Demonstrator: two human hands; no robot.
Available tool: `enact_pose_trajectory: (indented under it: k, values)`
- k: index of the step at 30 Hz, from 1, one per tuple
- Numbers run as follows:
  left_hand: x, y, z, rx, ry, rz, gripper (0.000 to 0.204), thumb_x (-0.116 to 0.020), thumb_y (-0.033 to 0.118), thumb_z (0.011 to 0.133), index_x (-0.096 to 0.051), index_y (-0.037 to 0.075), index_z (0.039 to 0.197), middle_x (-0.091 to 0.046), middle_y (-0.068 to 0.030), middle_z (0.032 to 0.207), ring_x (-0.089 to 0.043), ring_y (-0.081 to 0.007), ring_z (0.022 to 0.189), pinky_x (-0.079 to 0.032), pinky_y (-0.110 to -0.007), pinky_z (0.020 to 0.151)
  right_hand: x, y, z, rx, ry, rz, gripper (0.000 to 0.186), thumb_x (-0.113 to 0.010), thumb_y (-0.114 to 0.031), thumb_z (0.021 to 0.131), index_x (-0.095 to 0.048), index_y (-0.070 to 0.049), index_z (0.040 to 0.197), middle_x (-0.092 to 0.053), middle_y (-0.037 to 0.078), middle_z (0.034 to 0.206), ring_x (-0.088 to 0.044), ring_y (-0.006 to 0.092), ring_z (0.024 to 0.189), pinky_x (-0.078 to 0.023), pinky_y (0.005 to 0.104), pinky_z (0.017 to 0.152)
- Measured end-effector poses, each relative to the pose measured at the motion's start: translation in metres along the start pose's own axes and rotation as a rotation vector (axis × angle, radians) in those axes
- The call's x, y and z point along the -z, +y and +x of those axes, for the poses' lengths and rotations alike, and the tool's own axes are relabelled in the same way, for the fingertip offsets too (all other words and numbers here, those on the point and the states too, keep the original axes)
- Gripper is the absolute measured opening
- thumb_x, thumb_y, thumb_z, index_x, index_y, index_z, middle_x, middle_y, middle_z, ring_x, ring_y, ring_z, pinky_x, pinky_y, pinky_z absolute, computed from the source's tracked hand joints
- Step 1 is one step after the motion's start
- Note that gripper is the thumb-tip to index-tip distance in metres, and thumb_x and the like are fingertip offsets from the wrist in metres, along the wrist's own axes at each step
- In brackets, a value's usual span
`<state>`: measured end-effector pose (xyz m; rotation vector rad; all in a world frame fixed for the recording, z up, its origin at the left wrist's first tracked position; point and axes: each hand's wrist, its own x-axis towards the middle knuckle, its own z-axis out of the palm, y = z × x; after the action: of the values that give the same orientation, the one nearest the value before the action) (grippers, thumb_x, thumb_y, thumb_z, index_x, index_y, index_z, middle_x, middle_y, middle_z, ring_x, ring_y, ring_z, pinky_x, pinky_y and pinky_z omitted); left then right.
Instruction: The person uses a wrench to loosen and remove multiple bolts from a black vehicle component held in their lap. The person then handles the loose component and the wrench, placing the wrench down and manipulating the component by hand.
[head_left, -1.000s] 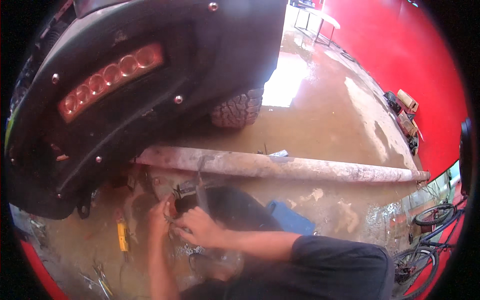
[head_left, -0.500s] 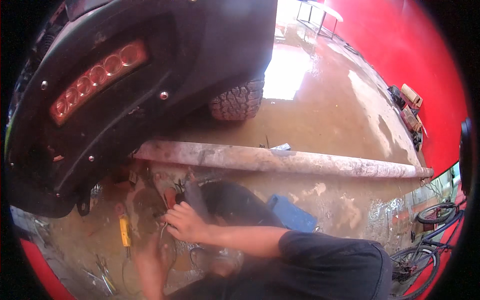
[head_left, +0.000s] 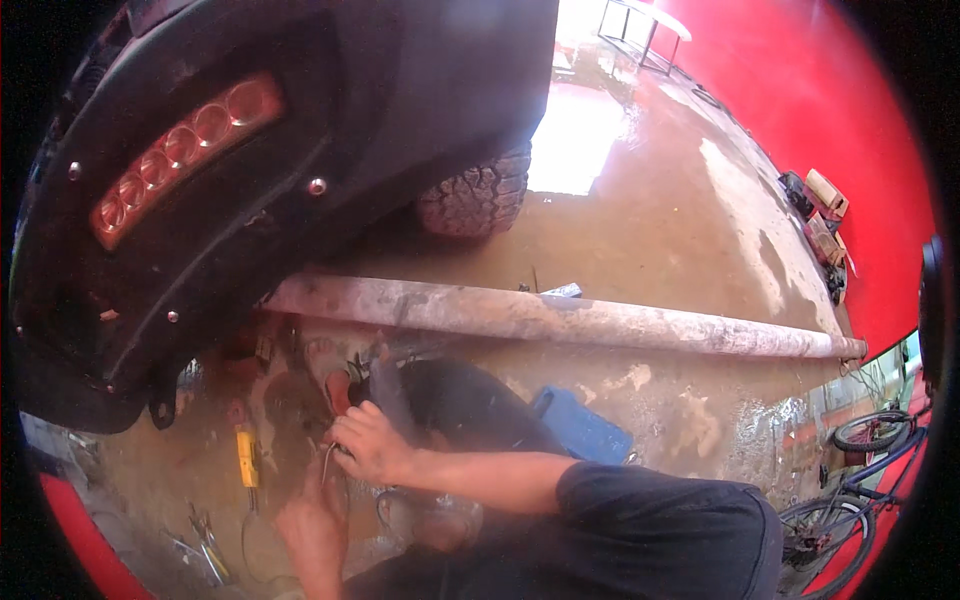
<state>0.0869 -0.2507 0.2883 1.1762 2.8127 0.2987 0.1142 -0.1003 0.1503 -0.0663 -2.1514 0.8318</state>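
My right hand (head_left: 372,446) grips a thin bent wire or cable (head_left: 330,455) above my crouched legs. Just below it, my left hand (head_left: 315,510) has its fingers closed around something hard to make out at the same wire. A yellow-bodied tool (head_left: 246,455) lies on the wet floor to the left, with several slender tools (head_left: 208,548) farther down. Above my hands are a vehicle's black bumper (head_left: 250,180) with a row of round lamps (head_left: 180,148) and a treaded tyre (head_left: 475,195).
A long, stained pole (head_left: 560,320) crosses the floor beyond my hands. A blue plastic container (head_left: 580,425) lies right of my knee. Along the red wall (head_left: 820,90) are boxes (head_left: 825,195) and bicycles (head_left: 870,430), and a white-topped table (head_left: 650,25) stands at the back.
My left hand dropped from beside the tyre-side end of my grip toward the lower left, then rose slightly. My right hand shifted slightly left. The view has moved a little.
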Motion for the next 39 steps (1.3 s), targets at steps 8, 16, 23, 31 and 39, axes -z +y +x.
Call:
enact_pose_trajectory:
  k: [8, 16, 23, 31, 39]
  values:
    - [-0.072, -0.061, 0.047, 0.031, -0.072, -0.181, 0.052, -0.063, 0.021, 0.096, -0.059, 0.019, 0.148, -0.070, -0.0300, 0.106, -0.069, -0.0476, 0.097, -0.054, -0.053, 0.085, 0.025, -0.011, -0.010, -0.031, 0.001, 0.053, 0.025, -0.077, -0.013, 0.080, -0.060, -0.005, 0.097, -0.057, 0.012, 0.091, -0.056, 0.0321, 0.088, -0.040, 0.0430, 0.079]
    - [-0.150, -0.050, 0.161, -0.381, 0.040, -0.560, 0.036, -0.051, 0.018, 0.108, -0.061, 0.013, 0.143, -0.069, -0.0237, 0.127, -0.067, -0.0418, 0.117, -0.052, -0.046, 0.097, 0.037, 0.006, -0.007, 0.004, 0.079, 0.000, 0.023, -0.077, -0.013, 0.082, -0.061, -0.005, 0.096, -0.057, 0.012, 0.090, -0.056, 0.0323, 0.085, -0.042, 0.0421, 0.078]
    - [-0.129, -0.067, 0.133, -0.203, 0.057, -0.544, 0.031, -0.056, 0.023, 0.107, -0.069, 0.013, 0.133, -0.071, -0.0230, 0.122, -0.068, -0.0414, 0.114, -0.052, -0.047, 0.097, 0.025, -0.006, -0.005, 0.024, 0.045, 0.008, 0.018, -0.077, -0.019, 0.085, -0.065, -0.008, 0.094, -0.058, 0.008, 0.087, -0.055, 0.0286, 0.083, -0.041, 0.0416, 0.077]
    - [-0.116, -0.071, 0.132, -0.259, 0.161, -0.373, 0.032, -0.059, 0.022, 0.105, -0.068, 0.010, 0.133, -0.072, -0.0208, 0.119, -0.066, -0.0406, 0.112, -0.051, -0.046, 0.099, 0.023, -0.018, 0.000, -0.069, 0.105, 0.069, 0.019, -0.078, -0.020, 0.088, -0.066, -0.008, 0.095, -0.059, 0.008, 0.085, -0.056, 0.0277, 0.082, -0.040, 0.0415, 0.076]
    - [-0.107, -0.078, 0.133, -0.239, 0.053, -0.101, 0.029, -0.063, 0.016, 0.101, -0.069, 0.011, 0.129, -0.070, -0.0234, 0.119, -0.064, -0.0439, 0.113, -0.050, -0.047, 0.098, 0.023, -0.016, 0.000, -0.074, 0.093, 0.054, 0.022, -0.080, -0.023, 0.088, -0.066, -0.007, 0.094, -0.060, 0.008, 0.086, -0.056, 0.0283, 0.083, -0.039, 0.0414, 0.077]
